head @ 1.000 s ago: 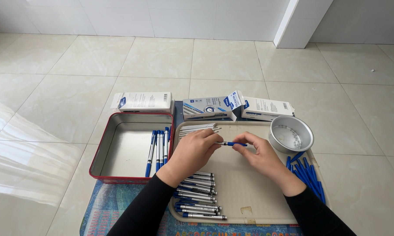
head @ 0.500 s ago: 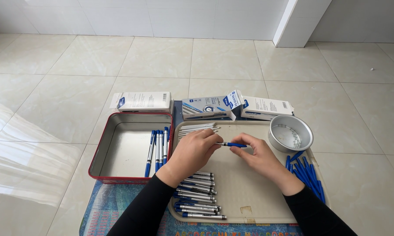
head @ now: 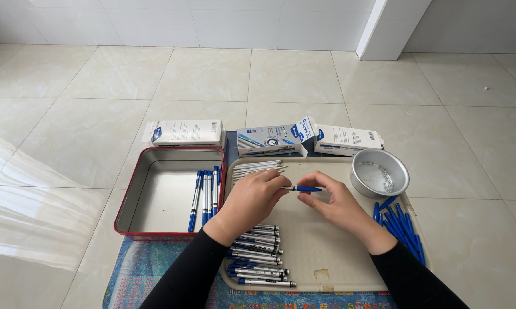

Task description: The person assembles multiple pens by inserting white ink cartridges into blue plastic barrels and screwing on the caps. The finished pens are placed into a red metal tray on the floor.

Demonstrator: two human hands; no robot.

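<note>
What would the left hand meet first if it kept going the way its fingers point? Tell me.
The left hand points right along the blue pen it pinches, so it would first meet the right hand fingertips on that same pen, probably at once.

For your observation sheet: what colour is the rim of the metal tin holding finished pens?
Red, around a silver inside; the tin shows best in the head view.

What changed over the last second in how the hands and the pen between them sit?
Nothing visibly changed. The left hand and the right hand pinch the same blue pen level between them over the beige tray, as before. The pens in the red tin, the pile of barrels, the round metal bowl and the three boxes sit unmoved.
</note>
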